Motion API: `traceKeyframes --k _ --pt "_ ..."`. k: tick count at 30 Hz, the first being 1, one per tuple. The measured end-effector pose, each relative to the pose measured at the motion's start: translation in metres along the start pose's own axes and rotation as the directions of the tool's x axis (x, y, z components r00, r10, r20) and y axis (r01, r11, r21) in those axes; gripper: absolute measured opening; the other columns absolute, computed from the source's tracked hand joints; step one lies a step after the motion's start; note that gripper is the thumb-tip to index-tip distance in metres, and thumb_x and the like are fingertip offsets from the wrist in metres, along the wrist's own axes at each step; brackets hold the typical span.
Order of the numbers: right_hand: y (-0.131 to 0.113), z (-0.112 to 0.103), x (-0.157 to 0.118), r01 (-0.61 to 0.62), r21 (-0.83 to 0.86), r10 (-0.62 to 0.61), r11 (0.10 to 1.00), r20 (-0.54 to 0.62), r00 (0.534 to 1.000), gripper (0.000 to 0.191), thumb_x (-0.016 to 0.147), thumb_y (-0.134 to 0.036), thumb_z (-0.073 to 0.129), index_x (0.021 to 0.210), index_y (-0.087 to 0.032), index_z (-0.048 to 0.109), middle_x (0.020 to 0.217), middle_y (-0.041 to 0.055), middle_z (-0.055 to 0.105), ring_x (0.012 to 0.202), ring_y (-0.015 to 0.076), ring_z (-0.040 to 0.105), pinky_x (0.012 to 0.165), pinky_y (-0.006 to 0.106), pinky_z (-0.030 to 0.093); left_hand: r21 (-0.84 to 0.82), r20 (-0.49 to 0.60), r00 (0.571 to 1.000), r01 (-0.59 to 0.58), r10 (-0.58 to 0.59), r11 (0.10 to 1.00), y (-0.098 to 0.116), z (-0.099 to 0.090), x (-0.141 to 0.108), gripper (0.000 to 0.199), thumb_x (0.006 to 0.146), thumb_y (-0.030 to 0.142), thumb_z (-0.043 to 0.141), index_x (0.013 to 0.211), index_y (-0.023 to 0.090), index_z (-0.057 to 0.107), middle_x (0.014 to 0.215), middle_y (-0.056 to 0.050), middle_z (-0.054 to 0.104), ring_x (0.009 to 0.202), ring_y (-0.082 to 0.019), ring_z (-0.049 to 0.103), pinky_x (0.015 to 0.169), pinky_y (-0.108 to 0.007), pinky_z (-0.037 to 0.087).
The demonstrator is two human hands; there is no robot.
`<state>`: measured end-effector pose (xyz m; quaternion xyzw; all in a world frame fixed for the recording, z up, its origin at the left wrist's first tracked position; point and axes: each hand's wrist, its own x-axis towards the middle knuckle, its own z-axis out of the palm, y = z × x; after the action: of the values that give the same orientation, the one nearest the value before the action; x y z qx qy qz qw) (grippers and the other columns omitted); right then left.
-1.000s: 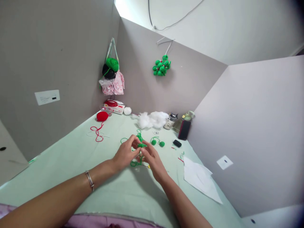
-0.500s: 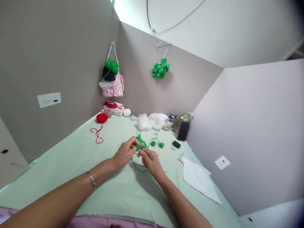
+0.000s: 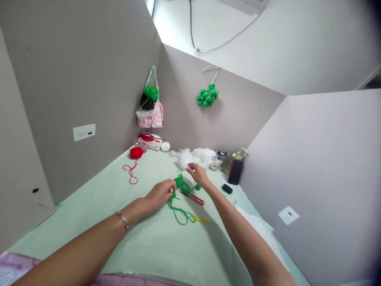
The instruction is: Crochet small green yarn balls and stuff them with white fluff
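Fingers of the left hand [image 3: 160, 194] are clamped on a small green yarn piece [image 3: 174, 195] near the centre of the frame, a loose green strand [image 3: 172, 205] trailing from it down toward a yellow-handled tool [image 3: 201, 220]. Farther up and right, the right hand [image 3: 198, 174] has its fingers bent near some fluffy white stuffing [image 3: 204, 157], though from where I stand I cannot tell whether they grip any. Just below that hand, a green heap of yarn [image 3: 183, 186] lies beside a red-orange tool [image 3: 198, 200].
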<state>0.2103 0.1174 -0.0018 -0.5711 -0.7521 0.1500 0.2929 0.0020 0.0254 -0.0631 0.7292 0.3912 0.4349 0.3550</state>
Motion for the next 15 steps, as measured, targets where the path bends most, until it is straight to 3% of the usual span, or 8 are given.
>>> traceKeyframes --k 3,8,11,15 --pt "-0.001 0.016 0.043 -0.055 -0.078 0.047 0.995 -0.101 0.994 0.038 0.097 -0.037 0.065 0.130 -0.018 0.061 0.135 0.0111 0.062 0.117 0.0265 0.064 0.098 0.050 0.056 0.032 0.054 0.998 -0.034 0.032 0.999 -0.005 0.002 0.000 0.019 0.070 0.005 0.053 0.075 0.021 0.062 0.081 -0.001 0.062 0.075 -0.017 0.052 0.074 -0.027 0.044" --pt "-0.003 0.051 0.071 -0.156 -0.056 0.143 0.986 -0.196 0.970 0.040 0.098 -0.036 0.065 0.132 -0.018 0.060 0.135 0.0113 0.062 0.115 0.0261 0.065 0.095 0.049 0.058 0.017 0.132 0.989 -0.063 0.060 0.998 -0.003 0.003 -0.002 0.022 0.076 0.007 0.051 0.072 0.020 0.068 0.081 -0.003 0.067 0.076 -0.018 0.059 0.078 -0.029 0.048" --pt "0.001 0.054 0.074 -0.186 0.022 0.187 0.982 -0.176 0.966 0.038 0.098 -0.036 0.064 0.131 -0.017 0.061 0.132 0.0109 0.064 0.112 0.0249 0.066 0.093 0.047 0.059 -0.010 0.055 0.998 -0.038 0.039 0.999 0.002 -0.002 -0.001 0.022 0.076 0.007 0.054 0.075 0.020 0.070 0.084 -0.003 0.069 0.081 -0.019 0.060 0.085 -0.032 0.048" --pt "0.004 0.030 0.085 -0.184 0.172 0.210 0.968 -0.149 0.966 0.033 0.099 -0.036 0.062 0.128 -0.020 0.062 0.133 0.0107 0.063 0.111 0.0235 0.066 0.094 0.045 0.058 -0.129 -0.100 0.994 0.030 -0.043 0.991 0.001 -0.013 0.007 0.015 0.077 0.011 0.059 0.082 0.020 0.069 0.088 -0.004 0.070 0.083 -0.019 0.062 0.087 -0.033 0.051"
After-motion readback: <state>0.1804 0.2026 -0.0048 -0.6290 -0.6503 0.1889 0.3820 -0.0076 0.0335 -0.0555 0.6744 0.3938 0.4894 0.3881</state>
